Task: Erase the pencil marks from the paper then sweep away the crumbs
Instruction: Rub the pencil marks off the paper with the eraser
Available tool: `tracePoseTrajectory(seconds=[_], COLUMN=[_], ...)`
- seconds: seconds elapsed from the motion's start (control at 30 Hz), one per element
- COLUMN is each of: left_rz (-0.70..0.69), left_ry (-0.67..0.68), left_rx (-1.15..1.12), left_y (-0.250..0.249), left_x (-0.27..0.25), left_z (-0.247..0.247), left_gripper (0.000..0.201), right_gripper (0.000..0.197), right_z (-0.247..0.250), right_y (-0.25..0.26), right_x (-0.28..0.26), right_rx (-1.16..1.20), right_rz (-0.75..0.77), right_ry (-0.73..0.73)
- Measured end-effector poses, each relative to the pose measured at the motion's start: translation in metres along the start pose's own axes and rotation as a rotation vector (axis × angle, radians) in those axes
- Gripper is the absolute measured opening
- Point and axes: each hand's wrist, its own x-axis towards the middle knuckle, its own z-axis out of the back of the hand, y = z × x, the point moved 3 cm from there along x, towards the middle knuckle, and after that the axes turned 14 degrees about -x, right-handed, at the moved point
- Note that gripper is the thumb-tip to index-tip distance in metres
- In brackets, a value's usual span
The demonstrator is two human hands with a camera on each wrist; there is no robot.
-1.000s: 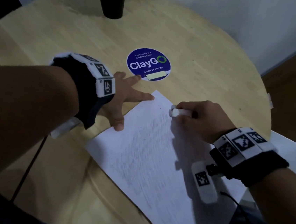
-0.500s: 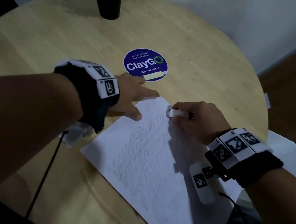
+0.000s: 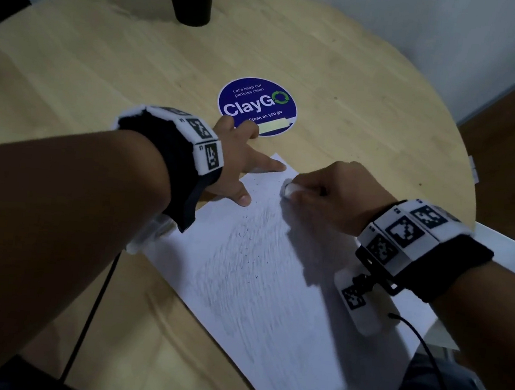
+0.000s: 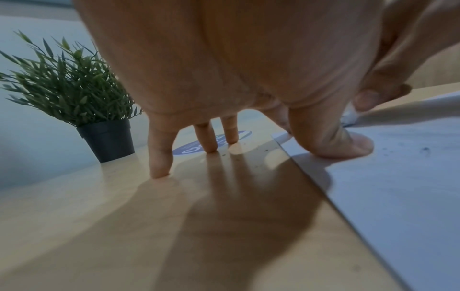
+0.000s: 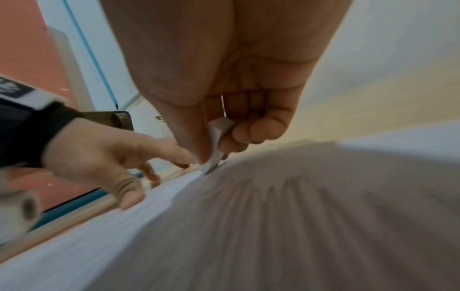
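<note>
A white sheet of paper [image 3: 259, 290] with grey pencil scribbles and dark eraser crumbs [image 3: 248, 254] lies slanted on the round wooden table [image 3: 106, 52]. My left hand [image 3: 240, 167] is spread flat, thumb and index finger pressing the paper's far corner, the other fingers [image 4: 159, 163] on the wood. My right hand [image 3: 329, 196] pinches a white eraser [image 3: 288, 190] and holds its tip on the paper near that corner. In the right wrist view the eraser [image 5: 216, 145] sits between thumb and fingers, its end touching the sheet [image 5: 273, 226].
A round blue ClayGo sticker [image 3: 257, 106] lies just beyond the left hand. A black pot with a green plant [image 4: 107, 139] stands at the table's far edge. The paper's near end overhangs the table rim. A black cable [image 3: 91, 314] hangs below the left wrist.
My left hand shifted right onto the paper's corner and its thumb now presses the sheet. The right hand with the eraser slid slightly left toward that corner.
</note>
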Motion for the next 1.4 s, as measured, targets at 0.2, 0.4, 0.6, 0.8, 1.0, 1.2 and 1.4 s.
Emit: tracePoseTrajectory(seconds=[0.2, 0.4, 0.6, 0.8, 1.0, 1.2, 1.4], left_rz=[-0.006, -0.005, 0.019, 0.080, 0.082, 0.075, 0.067], left_ry=[-0.003, 0.011, 0.032, 0.117, 0.146, 0.164, 0.153], left_rx=[0.019, 0.045, 0.054, 0.033, 0.026, 0.027, 0.040], left_y=[0.000, 0.001, 0.002, -0.002, -0.002, -0.002, -0.004], left_x=[0.001, 0.004, 0.002, 0.000, 0.000, -0.001, -0.003], left_z=[-0.002, -0.003, -0.004, -0.002, -0.002, -0.001, -0.001], left_gripper=[0.077, 0.077, 0.078, 0.077, 0.078, 0.078, 0.078], right_gripper=[0.017, 0.016, 0.020, 0.025, 0.018, 0.021, 0.025], right_z=[0.001, 0.000, 0.005, 0.009, 0.003, 0.004, 0.006], right_y=[0.005, 0.003, -0.002, 0.001, 0.015, 0.016, 0.010], right_x=[0.001, 0.002, 0.005, 0.009, 0.002, 0.004, 0.007], right_rx=[-0.045, -0.035, -0.013, -0.032, -0.034, -0.059, -0.107], right_rz=[0.078, 0.061, -0.021, -0.036, 0.064, 0.050, -0.001], right_ry=[0.007, 0.004, -0.039, -0.004, 0.061, 0.060, -0.004])
